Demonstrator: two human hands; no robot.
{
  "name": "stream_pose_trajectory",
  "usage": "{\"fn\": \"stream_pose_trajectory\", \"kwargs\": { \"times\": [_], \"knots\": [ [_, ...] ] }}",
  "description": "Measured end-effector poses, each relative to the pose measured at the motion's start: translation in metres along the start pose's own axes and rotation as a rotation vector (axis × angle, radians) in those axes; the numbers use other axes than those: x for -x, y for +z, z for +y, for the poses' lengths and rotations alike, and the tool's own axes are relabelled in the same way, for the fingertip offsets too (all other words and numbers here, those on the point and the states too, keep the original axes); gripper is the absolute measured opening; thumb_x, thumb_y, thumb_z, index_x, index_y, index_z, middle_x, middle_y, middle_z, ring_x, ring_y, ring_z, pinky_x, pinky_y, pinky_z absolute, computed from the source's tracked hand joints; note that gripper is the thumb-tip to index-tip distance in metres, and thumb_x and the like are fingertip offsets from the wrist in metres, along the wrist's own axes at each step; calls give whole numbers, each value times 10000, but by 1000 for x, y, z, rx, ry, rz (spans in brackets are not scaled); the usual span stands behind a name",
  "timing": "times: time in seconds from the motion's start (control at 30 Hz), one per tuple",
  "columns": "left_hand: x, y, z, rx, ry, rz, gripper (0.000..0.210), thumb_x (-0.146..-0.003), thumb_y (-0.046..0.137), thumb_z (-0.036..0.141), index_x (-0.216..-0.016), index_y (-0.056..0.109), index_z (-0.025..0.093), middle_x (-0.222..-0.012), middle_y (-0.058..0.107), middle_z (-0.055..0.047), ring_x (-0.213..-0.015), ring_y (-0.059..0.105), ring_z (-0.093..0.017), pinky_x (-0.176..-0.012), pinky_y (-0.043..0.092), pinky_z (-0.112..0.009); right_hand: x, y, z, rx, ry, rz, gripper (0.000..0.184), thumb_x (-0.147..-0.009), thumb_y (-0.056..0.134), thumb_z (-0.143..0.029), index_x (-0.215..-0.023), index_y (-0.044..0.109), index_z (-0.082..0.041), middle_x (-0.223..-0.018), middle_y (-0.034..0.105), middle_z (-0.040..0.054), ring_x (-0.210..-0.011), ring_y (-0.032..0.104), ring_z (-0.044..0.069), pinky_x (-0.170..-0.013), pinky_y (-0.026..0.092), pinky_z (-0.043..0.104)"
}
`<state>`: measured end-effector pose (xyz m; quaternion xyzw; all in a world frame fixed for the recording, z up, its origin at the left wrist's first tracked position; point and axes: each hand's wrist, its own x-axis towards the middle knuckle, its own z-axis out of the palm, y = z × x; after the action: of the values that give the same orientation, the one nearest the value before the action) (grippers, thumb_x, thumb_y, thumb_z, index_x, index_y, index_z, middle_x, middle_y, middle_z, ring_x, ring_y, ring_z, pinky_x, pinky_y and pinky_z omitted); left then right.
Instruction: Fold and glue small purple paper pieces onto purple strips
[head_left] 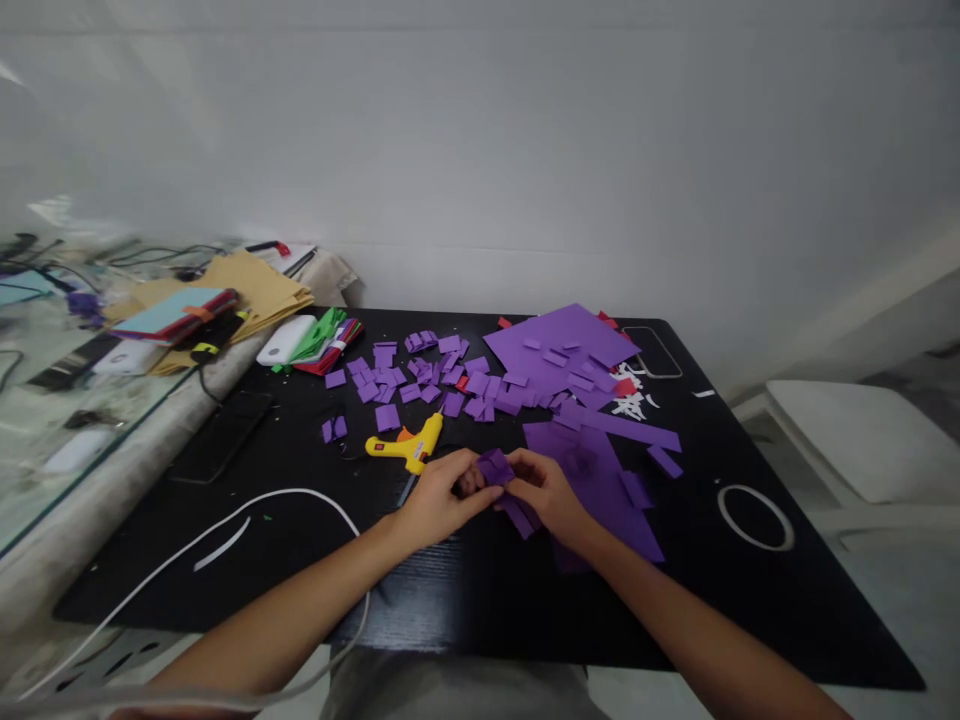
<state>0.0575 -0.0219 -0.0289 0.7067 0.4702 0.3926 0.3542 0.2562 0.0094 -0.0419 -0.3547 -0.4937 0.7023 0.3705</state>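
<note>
My left hand (444, 497) and my right hand (550, 492) meet over the front middle of the table. Between their fingertips they pinch a small folded purple paper piece (494, 466), thumbs close together. Just below it lies a purple strip (519, 516), partly covered by my hands. A yellow glue gun (409, 446) rests on its side beyond my left hand. Behind it many small purple pieces (429, 372) are scattered. A purple sheet (626, 510) lies flat under and beside my right hand.
A larger purple sheet (559, 345) lies at the back, with white scraps (631, 400) beside it. Green and red bundles (321, 345) sit back left. A white cable (247, 495) crosses the left side. At right lies a white ring (755, 518); a white chair (862, 440) stands beyond.
</note>
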Motion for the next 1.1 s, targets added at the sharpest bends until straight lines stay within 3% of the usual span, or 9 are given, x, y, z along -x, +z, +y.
{"fn": "stream_pose_trajectory", "kwargs": {
  "times": [0.23, 0.53, 0.63, 0.73, 0.87, 0.93, 1.0, 1.03, 1.1],
  "knots": [
    [1, -8, 0, -30, 29, 30, 294, -1018, 609, 362, -805, 663, 166, -733, 579, 2, -661, 546, -127, -631, 431, -246, -2, -3, 2, -337, 181, -119, 270, -763, 872, -337, -949, 749, -186, -915, 748, 16, -823, 725, 168, -817, 588, 321],
    [-2, -17, -1, 37, 3, 16, 147, -963, 668, 301, -1025, 701, 172, -757, 601, 15, -645, 563, -126, -608, 455, -240, -1, -3, -2, -376, 252, -140, 300, -748, 926, -331, -878, 697, -189, -824, 693, -28, -748, 679, 124, -797, 558, 289],
    [-7, -41, 22, 34, 66, 147, 249, -960, 600, 206, -1207, 624, 181, -876, 673, -17, -725, 636, -147, -691, 538, -277, -5, -4, -18, -295, 209, -109, 313, -735, 919, -356, -881, 686, -206, -840, 720, -14, -793, 718, 156, -844, 568, 325],
    [-12, -49, 74, -152, 384, 173, 270, -939, 569, 116, -1191, 628, 193, -1035, 707, -71, -922, 677, -184, -851, 564, -329, -33, -7, -57, -42, 46, -39, 342, -728, 893, -438, -848, 666, -213, -834, 738, 7, -825, 747, 202, -855, 589, 376],
    [-33, 1, 147, -350, 979, -157, 196, -958, 550, 184, -1061, 711, 137, -1136, 718, -136, -1064, 673, -242, -970, 549, -383, -109, -10, -130, 613, -311, 312, 232, -827, 776, -408, -837, 658, -208, -881, 758, 55, -883, 747, 234, -879, 589, 410],
    [-55, 36, 166, -440, 1079, -204, 254, -1032, 482, 207, -1010, 728, 146, -1099, 710, -125, -1054, 668, -229, -965, 534, -368, -147, -13, -158, 724, -377, 442, 156, -838, 754, -304, -828, 635, -204, -939, 742, 76, -945, 727, 243, -950, 548, 424],
    [-81, 60, 171, -503, 1042, -154, 282, -1055, 476, 258, -1001, 730, 148, -1092, 705, -140, -1019, 674, -252, -898, 532, -386, -173, -19, -174, 837, -410, 544, 154, -830, 743, -227, -809, 591, -209, -967, 724, 87, -966, 713, 254, -990, 510, 441],
    [-94, 66, 170, -542, 953, -106, 264, -1049, 479, 236, -1061, 719, 127, -1074, 698, -144, -1012, 673, -262, -895, 527, -399, -181, -23, -176, 892, -416, 575, 163, -829, 737, -207, -801, 576, -213, -967, 717, 88, -963, 707, 258, -993, 500, 444],
    [-112, 69, 165, -578, 733, -4, 398, -1056, 501, 426, -1132, 693, 85, -1037, 688, -169, -1015, 658, -316, -920, 520, -465, -190, -33, -172, 998, -416, 608, 177, -829, 730, -188, -792, 560, -219, -972, 709, 91, -981, 691, 263, -1001, 485, 442]
  ]
}}
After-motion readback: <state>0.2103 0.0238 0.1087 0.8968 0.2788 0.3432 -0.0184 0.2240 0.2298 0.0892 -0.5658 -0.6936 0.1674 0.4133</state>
